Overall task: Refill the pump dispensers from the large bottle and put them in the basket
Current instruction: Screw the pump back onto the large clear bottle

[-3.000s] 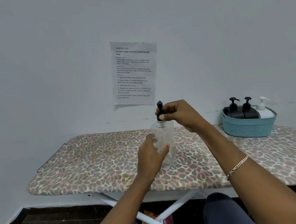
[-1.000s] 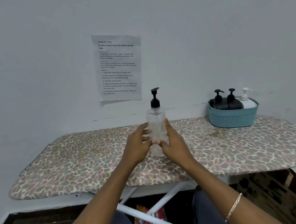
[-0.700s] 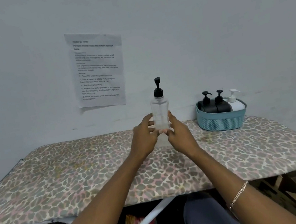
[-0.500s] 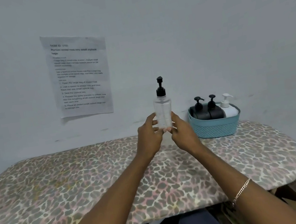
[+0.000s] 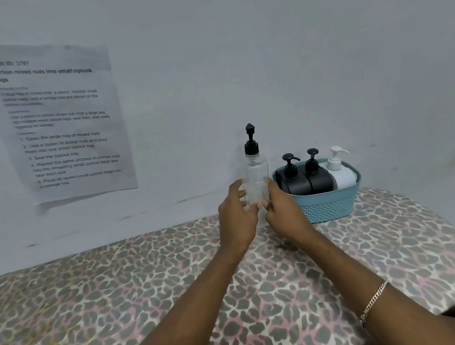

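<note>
clear dispenser (image 5: 255,181) carried nearer basket (image 5: 330,206), seemingly

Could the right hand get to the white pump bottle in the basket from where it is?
Probably yes. The right hand sits just left of the basket, whose top is open, and the white pump bottle stands at its far right. But that hand is holding the clear bottle with the left hand.
</note>
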